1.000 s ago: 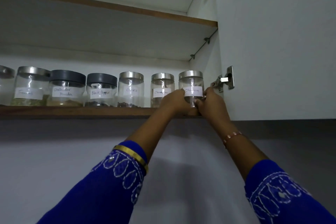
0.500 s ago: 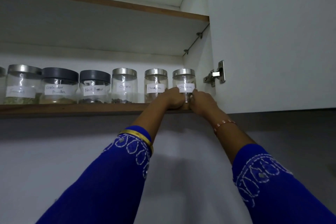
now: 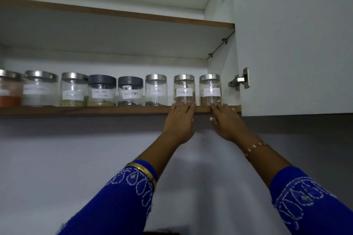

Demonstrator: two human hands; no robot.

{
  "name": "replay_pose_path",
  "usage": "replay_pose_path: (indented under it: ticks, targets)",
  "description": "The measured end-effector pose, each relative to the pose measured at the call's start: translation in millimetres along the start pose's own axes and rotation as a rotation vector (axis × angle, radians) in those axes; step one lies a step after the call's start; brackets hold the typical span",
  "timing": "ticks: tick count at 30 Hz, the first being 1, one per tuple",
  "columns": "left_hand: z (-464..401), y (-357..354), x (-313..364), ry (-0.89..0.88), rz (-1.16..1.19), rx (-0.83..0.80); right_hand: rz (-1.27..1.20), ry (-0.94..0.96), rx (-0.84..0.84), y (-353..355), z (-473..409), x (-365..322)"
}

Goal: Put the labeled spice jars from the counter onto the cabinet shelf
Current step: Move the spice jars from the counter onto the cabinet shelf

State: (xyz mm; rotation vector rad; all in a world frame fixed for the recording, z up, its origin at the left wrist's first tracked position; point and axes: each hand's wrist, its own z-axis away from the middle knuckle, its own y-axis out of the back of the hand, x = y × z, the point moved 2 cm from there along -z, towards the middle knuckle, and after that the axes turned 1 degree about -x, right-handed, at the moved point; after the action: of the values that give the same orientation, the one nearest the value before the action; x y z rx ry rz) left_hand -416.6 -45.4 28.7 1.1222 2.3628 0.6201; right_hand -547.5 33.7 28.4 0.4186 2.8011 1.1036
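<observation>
Cabinet shelf (image 3: 114,109): we've let go of the rightmost jar (image 3: 210,89), left hand (image 3: 179,120) and right hand (image 3: 226,122) flat-fingered at the edge; placement looks done.

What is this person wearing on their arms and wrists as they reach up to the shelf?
Both arms wear deep blue sleeves stitched with white looping embroidery and small pale diamond shapes. The left sleeve ends at a broad gold bangle. Above the right sleeve sits a thin bracelet of pinkish and white beads. The left hand and right hand are bare, with pale painted nails and no gloves.
</observation>
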Motion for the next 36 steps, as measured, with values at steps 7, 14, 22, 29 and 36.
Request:
replay_pose_path:
  ticks: [7,14,22,29,36]
  targets:
    - [54,48,-77,0.107,-0.099,-0.063,-0.008,0.053,-0.027,0,8,-70]
    - [128,116,-177,0.309,-0.250,-0.128,-0.097,0.166,0.013,1,-1,-170]
    - [214,190,-300,0.431,-0.328,-0.147,-0.146,0.353,0.039,-3,-18,-331]
    - [251,228,-393,0.467,-0.300,-0.168,-0.151,0.496,0.004,-11,-28,-461]
    - [261,238,-445,0.356,-0.235,-0.007,-0.173,0.449,-0.030,-10,-56,-538]
